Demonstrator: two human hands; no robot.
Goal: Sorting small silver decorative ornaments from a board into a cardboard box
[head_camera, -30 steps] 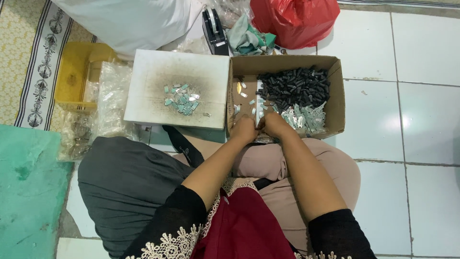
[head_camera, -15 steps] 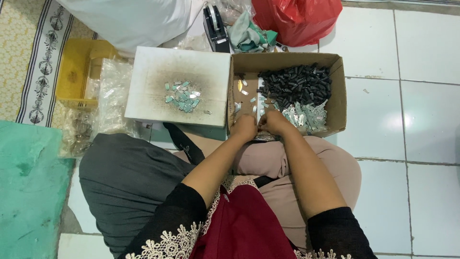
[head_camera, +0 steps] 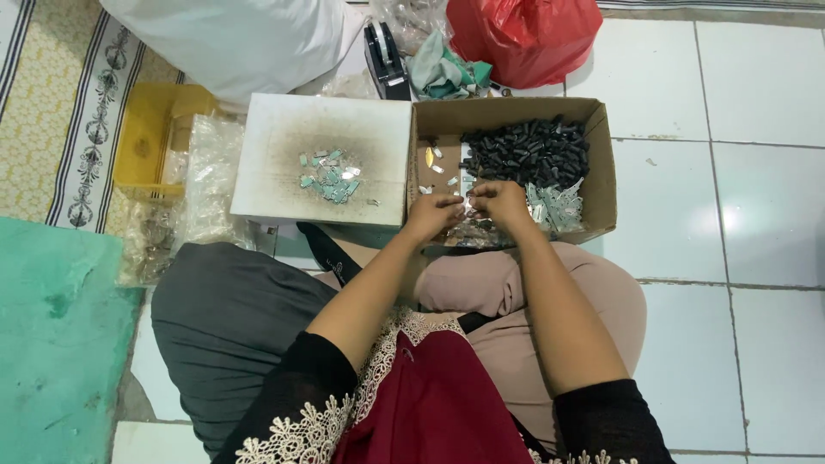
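Small shiny metal pieces (head_camera: 550, 206) lie in a heap inside the brown cardboard box (head_camera: 601, 163), in the part of the box closest to your knees. Your left hand (head_camera: 436, 213) and your right hand (head_camera: 501, 202) are both down in the box, side by side and almost touching each other. The fingers of both hands are curled in over something tiny, but it is too small to see, so you cannot tell what they pinch. A pile of little black plastic caps (head_camera: 526, 152) fills the far part of the box, just past your right hand. A few loose silver bits (head_camera: 438, 165) lie on the bare box floor past your left hand. Left of the box, touching its side, sits a flat white foam board (head_camera: 275, 146) with a small heap of pale green and silver pieces (head_camera: 328, 177) on it. Further left of the box are clear plastic bags (head_camera: 206, 189) and a yellow plastic tray (head_camera: 150, 142). Behind the box sit a red plastic bag (head_camera: 524, 39) and a black tape holder (head_camera: 385, 60).
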